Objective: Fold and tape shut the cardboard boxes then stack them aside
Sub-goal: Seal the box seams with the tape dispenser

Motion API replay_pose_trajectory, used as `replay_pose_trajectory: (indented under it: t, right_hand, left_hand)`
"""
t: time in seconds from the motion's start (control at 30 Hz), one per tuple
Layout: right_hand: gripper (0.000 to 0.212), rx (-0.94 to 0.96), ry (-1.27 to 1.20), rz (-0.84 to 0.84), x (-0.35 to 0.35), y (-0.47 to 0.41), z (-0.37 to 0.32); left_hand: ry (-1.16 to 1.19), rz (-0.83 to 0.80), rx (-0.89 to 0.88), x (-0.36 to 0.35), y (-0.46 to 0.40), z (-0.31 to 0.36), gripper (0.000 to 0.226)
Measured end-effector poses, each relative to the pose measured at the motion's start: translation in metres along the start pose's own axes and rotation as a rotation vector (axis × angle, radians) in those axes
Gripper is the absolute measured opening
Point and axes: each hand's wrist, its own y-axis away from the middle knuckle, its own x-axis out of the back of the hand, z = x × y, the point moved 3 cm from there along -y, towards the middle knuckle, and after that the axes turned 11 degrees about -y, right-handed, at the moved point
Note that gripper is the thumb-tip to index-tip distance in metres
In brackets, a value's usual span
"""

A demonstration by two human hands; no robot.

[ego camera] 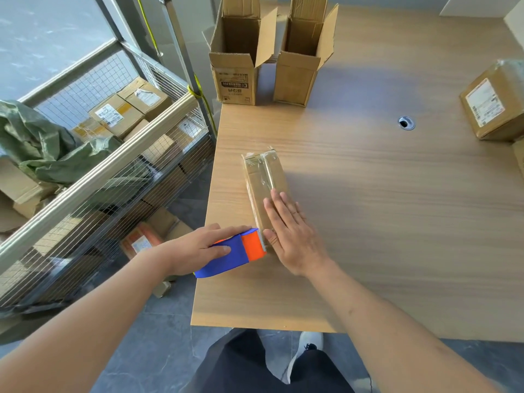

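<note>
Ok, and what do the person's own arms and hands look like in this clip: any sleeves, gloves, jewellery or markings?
Both forearms are bare up to the frame edge: no sleeves show. The left hand and right hand wear no gloves. A thin dark band, possibly a ring, crosses one finger of the right hand; it is too small to be sure. No watch, wristband or markings show on either wrist.

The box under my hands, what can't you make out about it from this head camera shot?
- Near end of the taped box, head view: hidden by the right hand lying flat on it and the tape dispenser.
- The tape roll: covered by the dispenser's body and the left hand.
- Box contents: closed flaps hide them.
</note>
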Motion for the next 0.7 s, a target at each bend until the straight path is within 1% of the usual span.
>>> replay_pose_trajectory:
  t: [0.13, 0.27, 0.4, 0.5, 0.57, 0.63, 0.7]
  right_hand:
    - [0.063, 0.009, 0.051, -0.026, 0.001, -0.006, 0.001]
    - [0.063, -0.016, 0.034, -0.074, 0.004, -0.006, 0.002]
    - [0.064, -0.033, 0.04, -0.11, 0.005, -0.007, 0.002]
    - [0.073, -0.044, 0.028, -0.112, 0.005, -0.006, 0.0]
    - [0.081, -0.058, 0.034, -0.114, 0.005, -0.006, 0.0]
    - [0.082, -0.062, 0.043, -0.116, 0.004, -0.007, -0.001]
    - [0.082, -0.073, 0.041, -0.13, 0.003, -0.008, -0.002]
  left_hand:
    - [0.119, -0.031, -0.029, -0.008, 0.011, -0.014, 0.059]
    - [0.149, -0.035, -0.021, -0.009, 0.017, -0.02, 0.059]
    - [0.097, -0.029, 0.025, -0.008, 0.026, -0.03, 0.058]
    - [0.066, 0.007, 0.042, -0.012, 0.024, -0.023, 0.055]
    - [-0.026, 0.047, 0.031, -0.013, 0.017, -0.018, 0.052]
    - [-0.112, 0.073, 0.038, -0.014, 0.01, -0.015, 0.05]
    - [-0.149, 0.079, 0.063, -0.015, 0.004, -0.012, 0.047]
